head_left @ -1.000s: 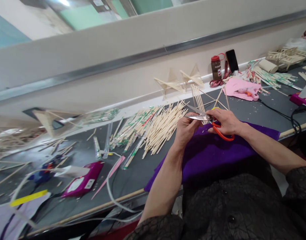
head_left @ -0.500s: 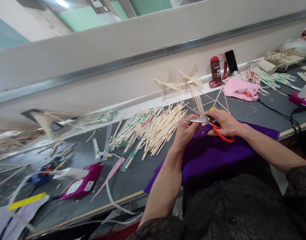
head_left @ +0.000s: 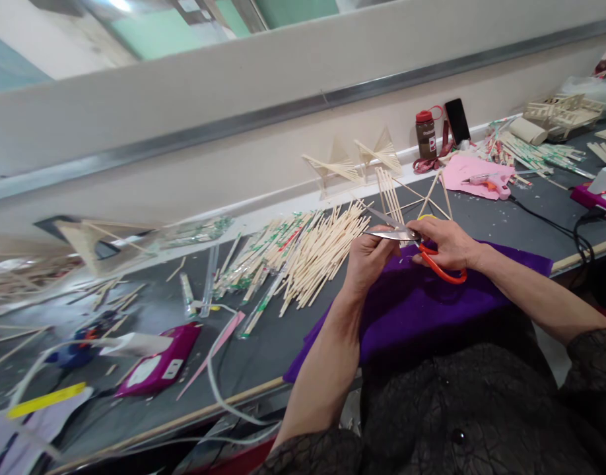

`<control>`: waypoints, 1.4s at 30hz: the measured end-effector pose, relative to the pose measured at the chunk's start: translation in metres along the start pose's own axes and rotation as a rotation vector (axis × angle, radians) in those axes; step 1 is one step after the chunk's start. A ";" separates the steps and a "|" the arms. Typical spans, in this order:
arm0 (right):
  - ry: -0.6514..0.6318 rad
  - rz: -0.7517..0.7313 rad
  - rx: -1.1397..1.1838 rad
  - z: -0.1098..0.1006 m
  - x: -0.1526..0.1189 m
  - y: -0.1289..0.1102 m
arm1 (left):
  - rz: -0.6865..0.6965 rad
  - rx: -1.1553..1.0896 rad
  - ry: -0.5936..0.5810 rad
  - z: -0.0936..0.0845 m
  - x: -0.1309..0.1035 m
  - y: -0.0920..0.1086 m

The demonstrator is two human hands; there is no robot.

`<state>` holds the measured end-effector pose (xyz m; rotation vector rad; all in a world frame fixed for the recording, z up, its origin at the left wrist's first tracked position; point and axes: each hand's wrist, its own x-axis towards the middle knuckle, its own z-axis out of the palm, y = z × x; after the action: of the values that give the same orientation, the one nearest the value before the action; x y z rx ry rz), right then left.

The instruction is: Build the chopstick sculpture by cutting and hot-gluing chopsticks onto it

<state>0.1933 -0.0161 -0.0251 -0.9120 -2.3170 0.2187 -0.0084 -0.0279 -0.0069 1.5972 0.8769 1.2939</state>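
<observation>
My right hand (head_left: pixel 446 243) is closed around the scissors (head_left: pixel 439 266), which have orange-red handles and metal blades spread apart, pointing left. Close against the blades, my left hand (head_left: pixel 368 262) has its fingers pinched together. Whatever they hold is hidden behind the lower blade and the fingers. Both hands are over a purple cloth (head_left: pixel 412 316) draped across the table's front edge. Just beyond the hands stands a row of thin wooden sticks (head_left: pixel 389 194), next to a stick frame (head_left: pixel 444 191).
A heap of loose wooden sticks (head_left: pixel 323 260) lies left of my hands, beside wrapped chopsticks (head_left: pixel 261 254). A pink glue gun (head_left: pixel 488 181) rests on pink paper at right. Magenta power strips (head_left: pixel 159 363) with cables, a bottle (head_left: pixel 426 135) and a phone (head_left: pixel 456 122) are around.
The scissors have shifted very slightly, with the lower blade's tip a little higher and further left. Both hands keep nearly the same place and grip.
</observation>
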 end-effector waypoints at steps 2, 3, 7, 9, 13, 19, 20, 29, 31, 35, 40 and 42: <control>-0.009 0.015 -0.009 0.000 0.000 -0.002 | 0.007 0.016 0.006 0.000 0.000 0.001; -0.013 0.022 -0.014 -0.001 0.000 -0.003 | 0.008 0.028 0.011 0.000 0.000 0.002; -0.037 0.041 -0.041 -0.003 0.001 -0.005 | 0.007 0.060 0.022 0.000 0.000 0.000; -0.044 0.051 -0.060 -0.003 0.001 -0.006 | 0.005 0.071 0.015 -0.001 0.001 -0.002; -0.058 0.082 -0.085 -0.005 0.002 -0.008 | -0.006 0.078 0.007 -0.001 0.002 -0.003; -0.030 0.071 -0.085 -0.005 0.002 -0.010 | -0.050 0.013 0.039 0.000 0.003 0.003; -0.021 0.072 -0.082 -0.004 0.002 -0.009 | -0.052 0.007 0.044 0.000 0.003 0.003; 0.055 0.016 -0.062 0.002 0.003 -0.002 | -0.043 -0.041 0.037 -0.002 0.002 0.000; 0.059 0.006 -0.072 0.002 0.003 -0.001 | -0.041 -0.032 0.039 -0.002 0.002 0.000; 0.050 0.005 -0.085 0.002 0.003 -0.002 | -0.025 -0.016 0.030 -0.004 0.002 -0.001; 0.056 -0.016 -0.097 0.000 0.003 -0.001 | -0.022 0.001 0.033 -0.004 0.002 -0.002; 0.061 -0.023 -0.107 0.000 0.003 -0.001 | -0.021 0.000 0.035 -0.004 0.001 -0.002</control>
<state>0.1907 -0.0147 -0.0234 -0.9311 -2.2999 0.0565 -0.0118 -0.0251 -0.0082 1.5661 0.9125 1.3108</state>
